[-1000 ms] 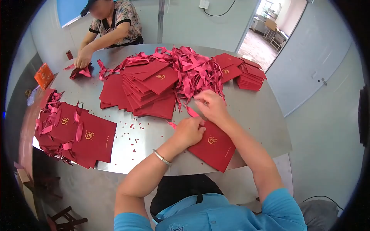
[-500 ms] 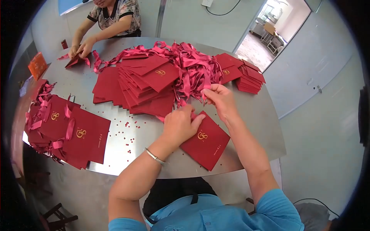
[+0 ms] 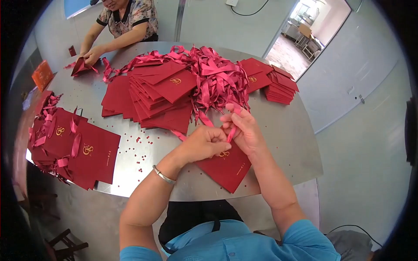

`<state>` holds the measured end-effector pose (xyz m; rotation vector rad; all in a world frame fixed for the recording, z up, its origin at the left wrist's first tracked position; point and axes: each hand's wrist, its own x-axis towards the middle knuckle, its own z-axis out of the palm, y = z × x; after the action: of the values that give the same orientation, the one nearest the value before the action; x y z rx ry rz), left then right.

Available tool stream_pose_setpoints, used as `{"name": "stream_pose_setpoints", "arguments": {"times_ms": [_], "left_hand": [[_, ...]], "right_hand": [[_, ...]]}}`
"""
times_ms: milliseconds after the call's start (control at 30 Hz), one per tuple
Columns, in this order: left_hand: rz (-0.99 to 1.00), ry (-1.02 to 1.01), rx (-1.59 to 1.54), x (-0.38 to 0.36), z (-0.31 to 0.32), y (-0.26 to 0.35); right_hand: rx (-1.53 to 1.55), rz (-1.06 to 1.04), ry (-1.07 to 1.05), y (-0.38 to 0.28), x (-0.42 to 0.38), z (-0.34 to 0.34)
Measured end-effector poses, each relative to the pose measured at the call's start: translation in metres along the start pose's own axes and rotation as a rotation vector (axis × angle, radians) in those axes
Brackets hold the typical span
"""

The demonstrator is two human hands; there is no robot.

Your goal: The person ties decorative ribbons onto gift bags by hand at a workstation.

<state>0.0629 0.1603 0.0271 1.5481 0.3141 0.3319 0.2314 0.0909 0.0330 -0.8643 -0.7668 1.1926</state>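
Observation:
A flat dark-red paper bag (image 3: pixel 226 169) with a gold logo lies on the table in front of me, partly covered by my hands. Just over its upper end, my left hand (image 3: pixel 203 142) is closed, thumb and fingers pinching a pink ribbon (image 3: pixel 232 133). My right hand (image 3: pixel 244 130) is closed on the same ribbon, which runs along its fingers. Another piece of pink ribbon (image 3: pixel 204 118) shows behind my left hand. Beyond the hands sits a heap of loose pink ribbons (image 3: pixel 220 78), beside a fanned pile of red bags (image 3: pixel 163 87).
Finished-looking bags with ribbon handles (image 3: pixel 93 150) are piled at the table's left edge. More red bags (image 3: pixel 281 89) are stacked at the right. Tiny red dots are scattered on the metal table (image 3: pixel 287 143). Across it, a co-worker's hands (image 3: pixel 92 55) hold a red bag.
My right hand has come down from the ribbon heap towards my left hand, bringing a ribbon over the bag. The co-worker's bag has been tilted up.

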Motion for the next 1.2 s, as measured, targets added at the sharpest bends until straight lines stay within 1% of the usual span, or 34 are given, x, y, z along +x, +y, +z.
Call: {"name": "stream_pose_setpoints", "arguments": {"times_ms": [33, 100, 133, 200, 233, 267, 300, 333, 367, 400, 433, 467, 500, 567, 600, 700, 767, 833, 867, 900, 967, 1000, 1133, 1200], "left_hand": [[0.002, 0.000, 0.001, 0.000, 0.001, 0.000], [0.035, -0.030, 0.103, 0.000, 0.003, -0.002], [0.006, -0.014, 0.087, 0.000, 0.003, 0.000], [-0.008, 0.006, 0.084, -0.002, -0.001, 0.003], [-0.023, 0.028, 0.082, -0.002, -0.003, 0.005], [-0.020, 0.017, 0.085, -0.004, -0.006, 0.007], [-0.015, 0.019, 0.021, -0.005, -0.010, 0.008], [-0.010, 0.019, -0.043, -0.007, -0.013, 0.009], [-0.007, 0.002, -0.039, -0.007, -0.015, 0.008], [0.045, 0.050, -0.129, -0.007, -0.016, 0.007], [0.097, 0.095, -0.219, -0.007, -0.017, 0.007], [0.111, 0.138, -0.223, -0.008, -0.018, 0.010], [0.113, 0.114, -0.222, -0.007, -0.020, 0.007], [0.162, 0.183, -0.345, -0.004, -0.023, 0.003], [0.140, 0.200, -0.348, -0.004, -0.021, 0.005], [0.106, 0.178, -0.288, -0.004, -0.021, 0.003], [0.098, 0.136, -0.309, -0.006, -0.023, 0.004], [0.006, -0.003, -0.212, -0.010, -0.029, 0.005], [-0.039, -0.051, -0.237, -0.013, -0.032, 0.007], [-0.041, -0.055, -0.235, -0.014, -0.032, 0.010], [-0.189, -0.198, -0.106, -0.016, -0.033, 0.016], [-0.220, -0.206, -0.050, -0.015, -0.032, 0.019], [-0.235, -0.275, -0.008, -0.015, -0.031, 0.017], [-0.231, -0.245, -0.110, -0.017, -0.026, 0.024]], "right_hand": [[-0.001, -0.002, -0.001, -0.002, 0.003, -0.006], [0.086, -0.119, -0.054, -0.006, 0.009, -0.024], [0.085, -0.120, -0.052, -0.010, 0.011, -0.033], [0.043, -0.233, 0.090, -0.021, 0.011, -0.048], [0.043, -0.241, 0.096, -0.026, 0.011, -0.053], [0.029, -0.275, 0.190, -0.031, 0.010, -0.058], [0.016, -0.312, 0.282, -0.036, 0.010, -0.061], [0.016, -0.324, 0.291, -0.039, 0.012, -0.067], [0.117, -0.327, 0.387, -0.042, 0.015, -0.076], [0.219, -0.331, 0.483, -0.044, 0.017, -0.084], [0.218, -0.349, 0.497, -0.046, 0.017, -0.091], [0.273, -0.375, 0.525, -0.047, 0.019, -0.098], [0.328, -0.400, 0.552, -0.048, 0.020, -0.104], [0.333, -0.428, 0.571, -0.049, 0.023, -0.114], [0.342, -0.436, 0.574, -0.051, 0.023, -0.111], [0.317, -0.438, 0.640, -0.053, 0.020, -0.101], [0.336, -0.460, 0.665, -0.056, 0.020, -0.102], [0.355, -0.480, 0.689, -0.058, 0.020, -0.109], [0.368, -0.478, 0.665, -0.059, 0.020, -0.115], [0.381, -0.474, 0.640, -0.060, 0.020, -0.118], [0.401, -0.459, 0.647, -0.060, 0.022, -0.121], [0.419, -0.443, 0.651, -0.061, 0.022, -0.118], [0.385, -0.464, 0.680, -0.066, 0.018, -0.106], [0.322, -0.470, 0.664, -0.068, 0.014, -0.100]]}}
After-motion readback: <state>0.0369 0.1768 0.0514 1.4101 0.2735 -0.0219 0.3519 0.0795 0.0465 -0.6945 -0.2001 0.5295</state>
